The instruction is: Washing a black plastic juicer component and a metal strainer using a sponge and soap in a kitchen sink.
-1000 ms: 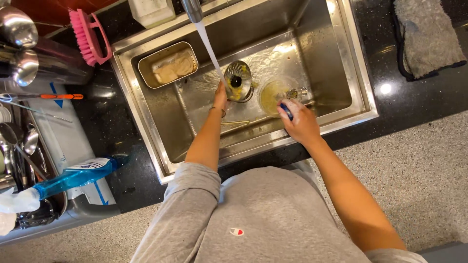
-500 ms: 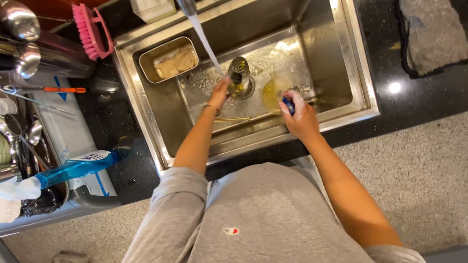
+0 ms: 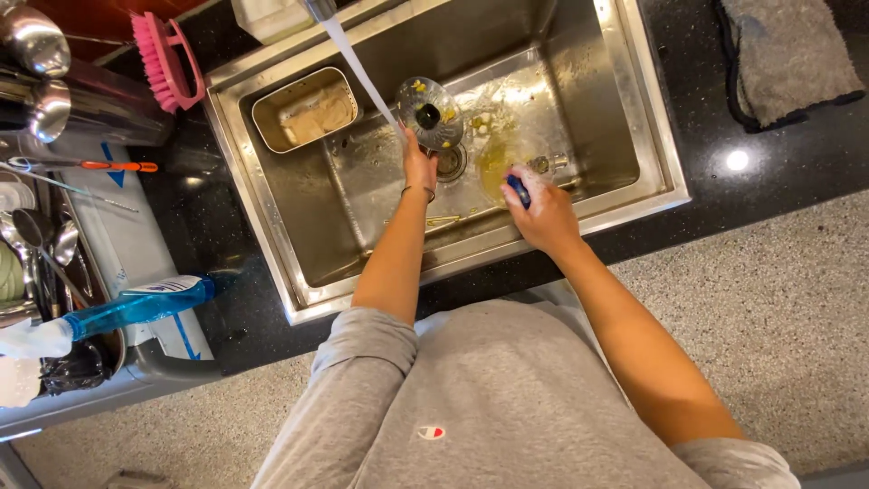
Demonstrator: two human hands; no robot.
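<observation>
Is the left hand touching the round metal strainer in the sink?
Touching. The head view shows the left hand gripping the lower edge of the strainer, lifted under the water stream.

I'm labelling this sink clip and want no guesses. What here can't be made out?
Head view:
- Blue object: mostly hidden inside the soapy right hand.
- Faucet: cut off by the top edge.
- Left hand: its grip on the strainer is hidden beneath it.

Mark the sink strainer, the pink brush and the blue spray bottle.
sink strainer (image 3: 429, 113): head view, on its round metal face, held up by the left hand (image 3: 417, 166).
pink brush (image 3: 152, 54): head view, on the bristles.
blue spray bottle (image 3: 136, 309): head view, on the blue body.
</observation>
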